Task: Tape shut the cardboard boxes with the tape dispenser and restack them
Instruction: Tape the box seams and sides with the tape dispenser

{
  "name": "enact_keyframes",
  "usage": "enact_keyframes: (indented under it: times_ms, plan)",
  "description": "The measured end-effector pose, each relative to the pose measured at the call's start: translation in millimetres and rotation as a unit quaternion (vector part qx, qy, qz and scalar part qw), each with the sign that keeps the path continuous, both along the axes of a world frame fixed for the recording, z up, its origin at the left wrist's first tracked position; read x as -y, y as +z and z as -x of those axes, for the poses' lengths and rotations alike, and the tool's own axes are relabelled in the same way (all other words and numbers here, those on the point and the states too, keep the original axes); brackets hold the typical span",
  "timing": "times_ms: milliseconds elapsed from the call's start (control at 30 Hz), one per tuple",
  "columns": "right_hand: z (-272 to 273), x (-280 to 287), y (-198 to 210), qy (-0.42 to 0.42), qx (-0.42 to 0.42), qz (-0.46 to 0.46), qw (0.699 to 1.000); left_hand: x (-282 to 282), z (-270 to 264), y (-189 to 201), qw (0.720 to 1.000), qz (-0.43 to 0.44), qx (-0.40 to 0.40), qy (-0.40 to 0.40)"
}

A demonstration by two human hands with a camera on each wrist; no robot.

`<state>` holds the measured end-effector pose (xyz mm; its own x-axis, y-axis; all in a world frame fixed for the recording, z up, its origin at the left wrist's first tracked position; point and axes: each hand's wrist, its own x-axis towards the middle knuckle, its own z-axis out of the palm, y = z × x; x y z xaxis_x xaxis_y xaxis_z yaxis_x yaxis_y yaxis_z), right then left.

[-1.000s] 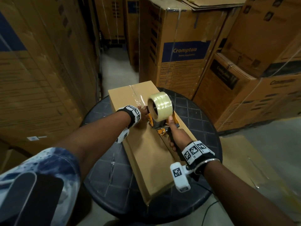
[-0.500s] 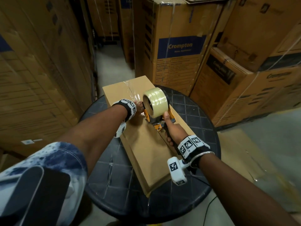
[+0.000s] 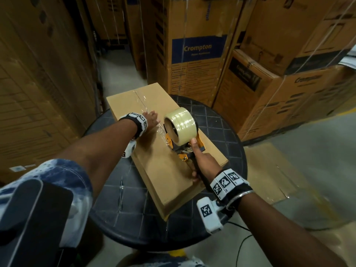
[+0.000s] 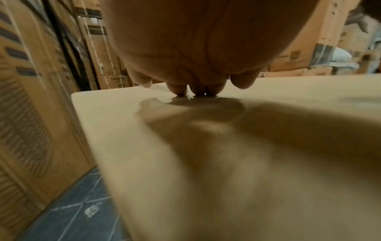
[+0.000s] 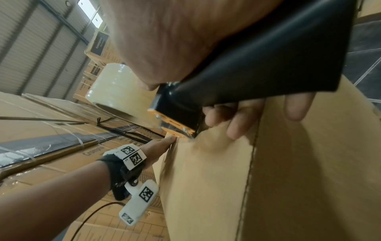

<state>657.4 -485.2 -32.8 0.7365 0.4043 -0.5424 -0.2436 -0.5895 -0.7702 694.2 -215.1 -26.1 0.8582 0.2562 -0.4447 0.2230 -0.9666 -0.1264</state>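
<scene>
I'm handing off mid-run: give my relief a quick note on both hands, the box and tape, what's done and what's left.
Left hand: flat, fingertips pressing the tape strip onto the cardboard box.
Right hand: grips the tape dispenser, which sits mid-box.
The box lies on the round black table.
Done: the far half of the seam is taped.
Left: tape the near half, cut, restack.

Blue-and-white tie-dye sleeve (image 3: 63, 176), black wrist straps (image 3: 234, 197) with square-coded white tags, white camera pod (image 3: 209, 214), thin metal bangle (image 3: 240, 194)
</scene>
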Motion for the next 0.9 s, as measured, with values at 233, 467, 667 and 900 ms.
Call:
enact_keyframes:
  times_ms: [233, 467, 667, 900]
  plan:
    - [2, 4, -1, -0.014, 0.011, -0.022, 1.0, 17, 14, -12, 0.997, 0.065, 0.025, 0.046]
    - [-2, 3, -1, -0.016, 0.005, -0.021, 1.0, 45, 34, -11, 0.999, 0.035, 0.011, -0.021]
    - [-10, -4, -4, -0.026, 0.005, -0.026, 0.999, 29, 29, -16, 0.999, 0.033, -0.002, -0.017]
    - [-35, -28, 0, -0.026, -0.006, -0.042, 0.999, 10, 4, -12, 0.999, 0.044, 0.004, 0.03]
